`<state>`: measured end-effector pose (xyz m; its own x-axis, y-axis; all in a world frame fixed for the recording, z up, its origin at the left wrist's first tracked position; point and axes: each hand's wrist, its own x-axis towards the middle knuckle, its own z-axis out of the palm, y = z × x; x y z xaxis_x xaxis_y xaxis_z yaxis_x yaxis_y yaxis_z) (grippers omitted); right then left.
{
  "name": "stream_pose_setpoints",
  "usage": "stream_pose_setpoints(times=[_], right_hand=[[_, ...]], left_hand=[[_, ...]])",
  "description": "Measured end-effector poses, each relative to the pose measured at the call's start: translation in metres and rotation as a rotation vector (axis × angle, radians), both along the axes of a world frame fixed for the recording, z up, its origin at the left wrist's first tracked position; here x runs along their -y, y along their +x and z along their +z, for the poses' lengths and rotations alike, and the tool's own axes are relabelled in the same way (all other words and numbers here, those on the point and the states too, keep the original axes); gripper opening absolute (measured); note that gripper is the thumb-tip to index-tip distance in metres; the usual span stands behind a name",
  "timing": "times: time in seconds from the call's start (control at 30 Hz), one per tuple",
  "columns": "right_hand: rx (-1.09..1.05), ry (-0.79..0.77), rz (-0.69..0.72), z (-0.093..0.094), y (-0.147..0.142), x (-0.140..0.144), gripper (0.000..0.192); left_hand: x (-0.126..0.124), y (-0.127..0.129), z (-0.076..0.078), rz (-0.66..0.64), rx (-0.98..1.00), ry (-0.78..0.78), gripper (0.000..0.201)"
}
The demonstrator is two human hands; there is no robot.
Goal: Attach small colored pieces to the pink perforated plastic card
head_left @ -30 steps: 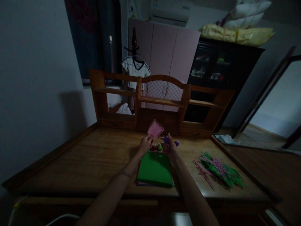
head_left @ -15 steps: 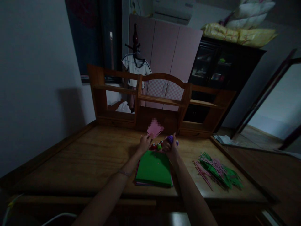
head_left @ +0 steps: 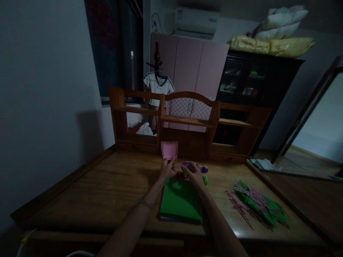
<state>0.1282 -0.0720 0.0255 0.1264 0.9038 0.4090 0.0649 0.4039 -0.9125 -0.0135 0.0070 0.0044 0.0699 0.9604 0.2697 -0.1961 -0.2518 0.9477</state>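
The left hand [head_left: 166, 167] pinches one pink paper piece [head_left: 169, 151] upright above the desk [head_left: 112, 185], and the right hand [head_left: 192, 172], fingers curled, touches one purple punch [head_left: 185, 165] behind one green sheet stack [head_left: 180, 200].

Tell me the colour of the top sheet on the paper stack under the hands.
Green: the top sheet shows plainly in the head view.

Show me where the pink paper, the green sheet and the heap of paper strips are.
pink paper [head_left: 169, 151], head view, middle of the piece held up by the left hand [head_left: 166, 168].
green sheet [head_left: 180, 200], head view, centre of its top face.
heap of paper strips [head_left: 261, 202], head view, middle of the pile.
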Motion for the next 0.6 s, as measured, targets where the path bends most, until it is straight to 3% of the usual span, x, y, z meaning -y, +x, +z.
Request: stream_pose_setpoints(times=[0.2,0.6], right_hand=[[0.436,0.097,-0.109,-0.006,-0.003,0.008,0.015],[0.669,0.124,-0.156,-0.011,-0.004,0.008,0.025]], left_hand=[[-0.008,-0.003,-0.006,-0.017,0.12,-0.054,0.043],[-0.005,-0.001,-0.003,0.018,0.048,-0.064,0.043]])
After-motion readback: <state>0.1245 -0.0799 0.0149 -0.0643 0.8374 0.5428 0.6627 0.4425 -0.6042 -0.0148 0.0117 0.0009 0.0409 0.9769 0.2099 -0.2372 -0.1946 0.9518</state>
